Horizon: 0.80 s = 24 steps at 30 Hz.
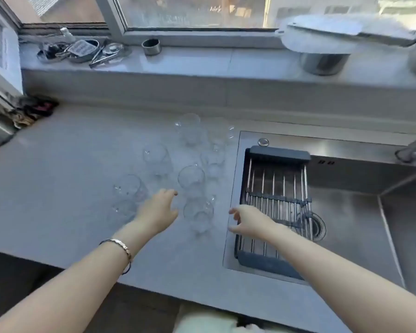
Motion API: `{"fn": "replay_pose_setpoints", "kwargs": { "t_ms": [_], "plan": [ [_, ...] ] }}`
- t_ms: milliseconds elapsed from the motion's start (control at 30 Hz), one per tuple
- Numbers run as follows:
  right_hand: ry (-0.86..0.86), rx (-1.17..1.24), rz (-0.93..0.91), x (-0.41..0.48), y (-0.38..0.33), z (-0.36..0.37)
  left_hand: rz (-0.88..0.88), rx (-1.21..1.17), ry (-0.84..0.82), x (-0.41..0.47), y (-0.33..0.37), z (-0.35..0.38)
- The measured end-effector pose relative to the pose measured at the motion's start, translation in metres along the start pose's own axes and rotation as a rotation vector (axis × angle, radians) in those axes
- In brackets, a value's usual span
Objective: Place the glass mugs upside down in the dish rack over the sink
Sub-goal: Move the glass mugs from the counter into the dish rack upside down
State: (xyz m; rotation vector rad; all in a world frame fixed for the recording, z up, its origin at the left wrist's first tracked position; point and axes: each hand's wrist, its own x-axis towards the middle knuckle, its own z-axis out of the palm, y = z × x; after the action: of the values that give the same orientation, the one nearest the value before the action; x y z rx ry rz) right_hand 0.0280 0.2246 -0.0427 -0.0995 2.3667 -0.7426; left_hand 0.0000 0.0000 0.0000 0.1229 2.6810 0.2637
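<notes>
Several clear glass mugs stand upright on the grey counter [58,188] left of the sink. The nearest mug [198,213] sits between my two hands. Another mug [191,179] stands just behind it, and one more [127,187] is at the left. My left hand [157,212] hovers open just left of the nearest mug, fingers spread, holding nothing. My right hand [246,221] is open to the mug's right, over the counter edge beside the dish rack [277,155]. The rack of metal rods with dark end pieces spans the sink's left part and holds nothing.
The steel sink [358,212] has a drain under the rack and a faucet [413,150] at right. On the window ledge sit metal utensils [82,50], a small metal ring cup [151,46] and a steel pot under a lid [322,44]. Dark items lie at the far left corner [39,108].
</notes>
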Motion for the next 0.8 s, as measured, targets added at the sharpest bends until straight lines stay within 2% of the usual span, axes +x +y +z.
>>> {"fn": "replay_pose_setpoints", "kwargs": {
  "t_ms": [100, 233, 367, 600, 700, 800],
  "plan": [
    [0.086, 0.246, 0.052, 0.013, -0.017, 0.030, 0.031, -0.058, 0.043, 0.020, -0.012, -0.003],
    [0.292, 0.537, 0.063, 0.032, -0.037, 0.072, 0.147, -0.086, 0.007, 0.048, -0.014, -0.003],
    [0.455, 0.631, 0.065, 0.049, -0.049, 0.091, 0.215, -0.164, -0.039, 0.076, -0.015, 0.001],
    [0.500, 0.770, 0.154, 0.028, -0.032, 0.077, 0.133, -0.313, 0.005, 0.098, -0.005, 0.017],
    [0.515, 0.803, 0.225, -0.004, -0.002, 0.061, 0.066, -0.359, 0.088, 0.092, 0.003, 0.022],
    [0.508, 0.832, 0.286, -0.035, 0.038, 0.036, 0.099, -0.345, 0.116, 0.072, 0.022, 0.026]
  ]
}}
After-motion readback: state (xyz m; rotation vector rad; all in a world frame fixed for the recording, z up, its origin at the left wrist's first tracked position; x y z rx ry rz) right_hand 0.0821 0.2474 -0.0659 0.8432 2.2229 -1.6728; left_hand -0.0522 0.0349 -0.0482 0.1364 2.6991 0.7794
